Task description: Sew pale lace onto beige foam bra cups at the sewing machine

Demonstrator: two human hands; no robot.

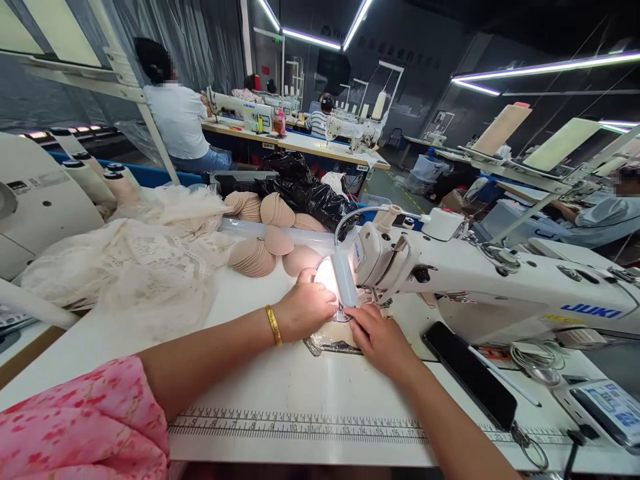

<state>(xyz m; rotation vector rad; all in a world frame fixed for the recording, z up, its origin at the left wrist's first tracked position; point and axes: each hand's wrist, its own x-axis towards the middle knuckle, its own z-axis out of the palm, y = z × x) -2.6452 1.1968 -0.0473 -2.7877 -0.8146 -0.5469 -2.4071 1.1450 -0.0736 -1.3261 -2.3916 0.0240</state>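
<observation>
At the sewing machine (pixel 480 280), my left hand (pixel 306 308) is closed on a pale bra cup pad (pixel 327 275), washed out by the lamp. My right hand (pixel 383 337) lies by the needle area, its index finger stretched to the pad's near edge and its thumb apart. The lamp head (pixel 345 277) hides part of the pad and the needle. Beyond my left hand, a fanned stack of beige cup pads (pixel 253 258) rests on the table, with more loose pads (pixel 279 240) beside it.
Cream lace fabric (pixel 150 267) is heaped on the left. A phone (pixel 470 373), a white stick (pixel 505 375) and a control panel (pixel 607 407) lie at right. A ruler strip (pixel 300 427) runs along the front edge. Behind stands a black plastic bag (pixel 305 190); other people (pixel 180 123) sit at machines.
</observation>
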